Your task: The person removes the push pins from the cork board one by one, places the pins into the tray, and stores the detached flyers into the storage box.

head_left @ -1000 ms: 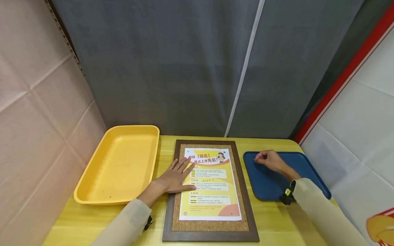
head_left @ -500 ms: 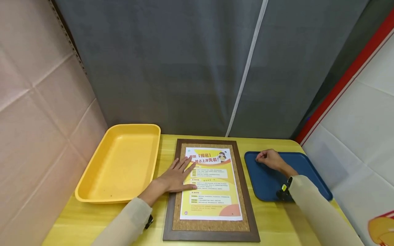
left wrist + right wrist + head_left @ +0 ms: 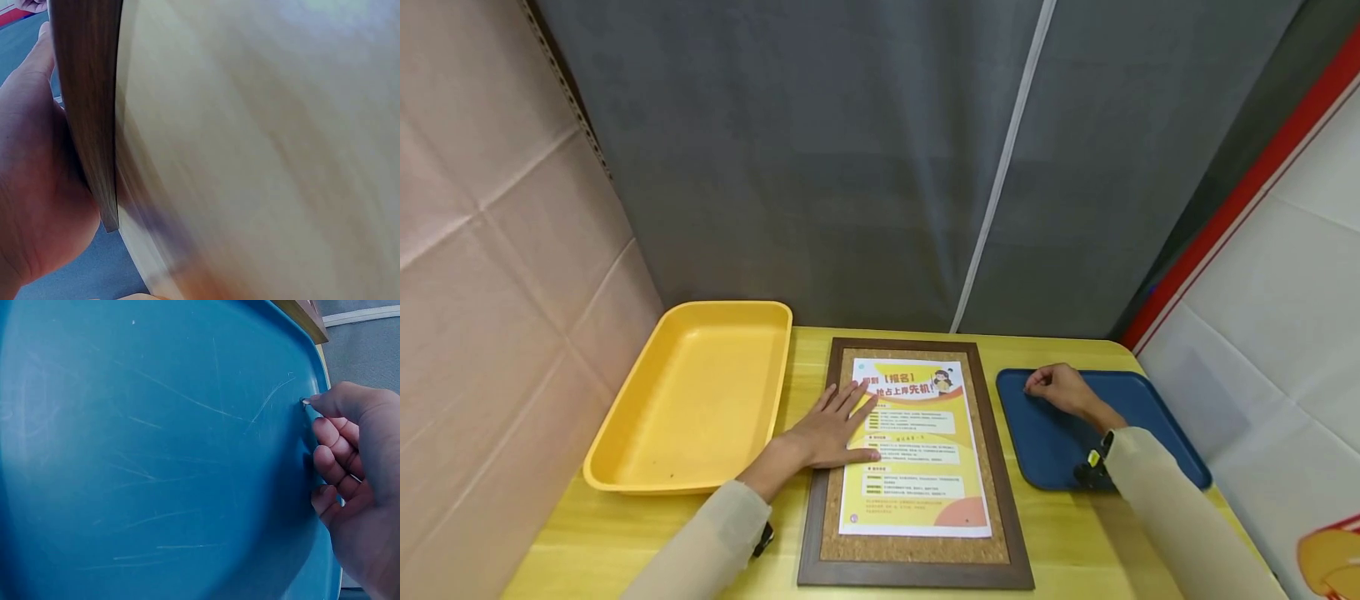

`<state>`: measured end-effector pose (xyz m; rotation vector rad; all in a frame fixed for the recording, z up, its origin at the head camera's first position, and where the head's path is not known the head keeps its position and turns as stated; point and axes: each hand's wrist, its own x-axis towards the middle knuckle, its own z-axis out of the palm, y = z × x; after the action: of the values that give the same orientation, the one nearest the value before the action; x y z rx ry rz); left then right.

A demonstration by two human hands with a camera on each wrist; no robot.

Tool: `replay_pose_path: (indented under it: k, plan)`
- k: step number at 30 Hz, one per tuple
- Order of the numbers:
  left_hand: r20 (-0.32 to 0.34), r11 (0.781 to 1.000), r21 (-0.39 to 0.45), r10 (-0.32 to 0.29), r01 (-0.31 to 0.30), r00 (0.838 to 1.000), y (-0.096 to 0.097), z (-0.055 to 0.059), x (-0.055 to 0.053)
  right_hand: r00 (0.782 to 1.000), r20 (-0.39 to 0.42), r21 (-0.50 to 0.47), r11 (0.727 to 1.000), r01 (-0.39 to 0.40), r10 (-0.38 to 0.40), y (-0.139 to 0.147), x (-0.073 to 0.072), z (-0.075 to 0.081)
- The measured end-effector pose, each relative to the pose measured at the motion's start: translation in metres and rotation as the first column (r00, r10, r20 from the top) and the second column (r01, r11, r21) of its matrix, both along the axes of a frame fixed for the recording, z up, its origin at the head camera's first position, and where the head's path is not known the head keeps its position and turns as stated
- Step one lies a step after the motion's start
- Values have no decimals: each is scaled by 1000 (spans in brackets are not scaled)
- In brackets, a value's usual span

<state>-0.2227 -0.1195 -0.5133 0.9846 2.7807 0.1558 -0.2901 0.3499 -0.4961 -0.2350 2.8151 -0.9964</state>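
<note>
A yellow and white printed poster (image 3: 917, 483) lies on a cork board (image 3: 917, 550) with a dark brown frame (image 3: 917, 575). My left hand (image 3: 827, 433) rests with spread fingers across the board's left side and the poster's left edge. In the left wrist view, the palm (image 3: 44, 162) lies against the frame's edge (image 3: 90, 94). Over the far left part of a blue tray (image 3: 1052, 458), my right hand (image 3: 1063, 390) pinches a tiny shiny pin (image 3: 304, 401) between thumb and forefinger. The pin's exact shape is too small to tell.
At the left stands a yellow tray (image 3: 700, 400) with a few dark specks in it. A grey curtain (image 3: 820, 167) hangs behind the yellow wood-grain table (image 3: 1060, 542). Pale panels (image 3: 1262, 333) flank both sides. Scratches mark the blue tray's surface.
The view shifts very slightly. My right wrist has turned a little while the fingers stay over the blue tray. The left hand stays in place on the board.
</note>
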Motion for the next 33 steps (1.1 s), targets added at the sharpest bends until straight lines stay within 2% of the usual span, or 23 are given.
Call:
replay_pose_path:
  k: [10, 15, 23, 30, 33]
  plan:
    - [3, 1000, -2, -2, 2, 1000, 2, 4, 2, 999, -33, -87, 996, -6, 3, -7, 7, 5]
    - [0, 1000, -8, -3, 3, 1000, 1, 6, 2, 996, -73, -124, 990, -68, 59, -17, 13, 10]
    - [2, 1000, -7, 2, -2, 1000, 1, 4, 2, 986, -78, -145, 977, -158, 148, -42, 26, 20]
    - [3, 1000, -5, 4, -4, 1000, 1, 4, 2, 960, -144, -148, 954, -260, 240, -62, 36, 24]
    - [0, 1000, -5, 5, -5, 1000, 1, 3, 2, 953, -140, -145, 947, -288, 268, -73, 40, 27]
